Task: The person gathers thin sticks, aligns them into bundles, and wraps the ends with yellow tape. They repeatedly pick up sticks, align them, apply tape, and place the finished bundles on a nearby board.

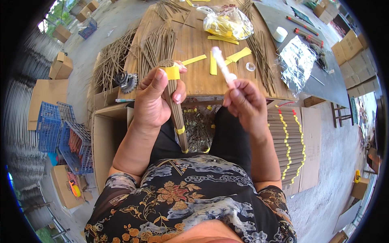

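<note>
My left hand [156, 93] is closed around a bundle of thin brown incense sticks [174, 107], held upright at a tilt above my lap. A yellow paper band [172, 73] wraps the bundle near its top, under my thumb and fingertips; more yellow bands show lower down. Between the thumb and fingers of my right hand [245, 101] is a slim white tube [221, 62], its pinkish tip pointing up and away, apart from the bundle. Yellow paper strips [213, 63] lie on the wooden table [194, 83] beyond my hands.
Loose sticks [160, 46] are heaped on the table's left. A clear bag of yellow strips [227, 24] sits at the back, and a small clear round lid [250, 67] on the right. Rows of banded bundles [285, 141] lie on cardboard at my right; an open carton [109, 133] stands left.
</note>
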### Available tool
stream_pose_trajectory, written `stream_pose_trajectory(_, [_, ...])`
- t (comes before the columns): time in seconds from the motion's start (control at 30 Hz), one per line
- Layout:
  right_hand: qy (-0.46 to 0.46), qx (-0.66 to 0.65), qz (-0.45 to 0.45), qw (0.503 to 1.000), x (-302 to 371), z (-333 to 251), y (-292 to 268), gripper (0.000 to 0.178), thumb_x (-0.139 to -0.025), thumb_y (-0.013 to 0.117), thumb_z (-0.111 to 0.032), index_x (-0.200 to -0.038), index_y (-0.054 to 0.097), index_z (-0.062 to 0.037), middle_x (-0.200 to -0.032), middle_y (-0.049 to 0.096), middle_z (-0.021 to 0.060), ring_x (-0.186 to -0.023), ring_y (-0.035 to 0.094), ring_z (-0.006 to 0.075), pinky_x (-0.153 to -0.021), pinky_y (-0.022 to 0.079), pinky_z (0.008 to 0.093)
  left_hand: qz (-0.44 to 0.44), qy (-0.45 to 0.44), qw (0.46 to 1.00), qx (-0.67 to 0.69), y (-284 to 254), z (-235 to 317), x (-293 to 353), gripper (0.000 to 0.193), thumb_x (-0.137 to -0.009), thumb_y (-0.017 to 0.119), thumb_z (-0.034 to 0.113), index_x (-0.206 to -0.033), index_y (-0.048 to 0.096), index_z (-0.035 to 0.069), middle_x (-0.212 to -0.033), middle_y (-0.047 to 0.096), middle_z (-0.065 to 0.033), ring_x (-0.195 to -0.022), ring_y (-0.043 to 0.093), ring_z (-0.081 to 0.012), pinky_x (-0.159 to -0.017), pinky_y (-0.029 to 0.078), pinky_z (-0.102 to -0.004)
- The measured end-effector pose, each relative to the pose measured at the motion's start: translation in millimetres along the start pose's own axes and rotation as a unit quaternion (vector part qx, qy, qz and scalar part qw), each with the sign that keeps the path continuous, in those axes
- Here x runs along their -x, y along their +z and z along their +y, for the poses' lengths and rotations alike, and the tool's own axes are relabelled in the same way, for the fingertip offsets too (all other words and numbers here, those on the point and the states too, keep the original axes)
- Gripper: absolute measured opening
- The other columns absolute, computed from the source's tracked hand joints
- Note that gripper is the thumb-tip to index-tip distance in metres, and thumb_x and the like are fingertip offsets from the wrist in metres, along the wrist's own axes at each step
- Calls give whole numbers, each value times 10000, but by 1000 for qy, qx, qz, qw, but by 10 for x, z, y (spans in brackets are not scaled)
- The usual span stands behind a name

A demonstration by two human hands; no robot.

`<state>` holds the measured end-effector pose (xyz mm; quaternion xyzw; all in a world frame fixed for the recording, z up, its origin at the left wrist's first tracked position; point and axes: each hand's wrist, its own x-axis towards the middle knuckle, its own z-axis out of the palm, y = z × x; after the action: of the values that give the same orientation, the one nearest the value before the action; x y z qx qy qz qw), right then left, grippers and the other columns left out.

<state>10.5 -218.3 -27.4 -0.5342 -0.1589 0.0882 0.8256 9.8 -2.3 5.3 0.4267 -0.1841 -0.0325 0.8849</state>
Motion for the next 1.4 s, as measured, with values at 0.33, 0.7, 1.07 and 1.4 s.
stream_pose_trajectory(0.33, [11, -13, -79, 997, 187, -70, 490, 138, -899, 468, -104, -988, 467, 1, -728, 511, 1, -658, 463, 57, -593, 370, 174, -1, 13, 1000, 11, 131, 120, 122, 347, -889, 474, 286, -1042, 521, -22, -943, 527, -100, -584, 469, -137, -516, 368, -253])
stream_pose_trajectory(0.7, [-320, 292, -16, 901, 124, 141, 785, 361, -775, 585, 45, -1127, 552, -27, -877, 579, 110, -736, 561, 184, -647, 456, 233, 33, 47, 998, 18, 146, 169, 217, 293, -894, 467, 285, -971, 558, 17, -954, 560, -91, -588, 479, -131, -534, 394, -244])
stream_pose_trajectory(1.07, [-331, 310, -35, 890, 83, 168, 811, 399, -752, 589, 74, -1132, 554, -43, -875, 576, 105, -726, 554, 182, -634, 455, 238, 23, 48, 997, 50, 81, 192, 261, 271, -887, 481, 275, -946, 555, 21, -988, 555, -118, -600, 497, -125, -535, 410, -227])
stream_pose_trajectory(1.4, [-339, 315, -57, 885, 92, 164, 797, 396, -751, 589, 72, -1128, 558, -43, -879, 575, 101, -738, 561, 186, -646, 465, 242, 9, 64, 998, -3, 43, 181, 219, 503, -817, 562, 372, -1042, 455, -66, -997, 451, -117, -571, 440, -123, -511, 379, -239])
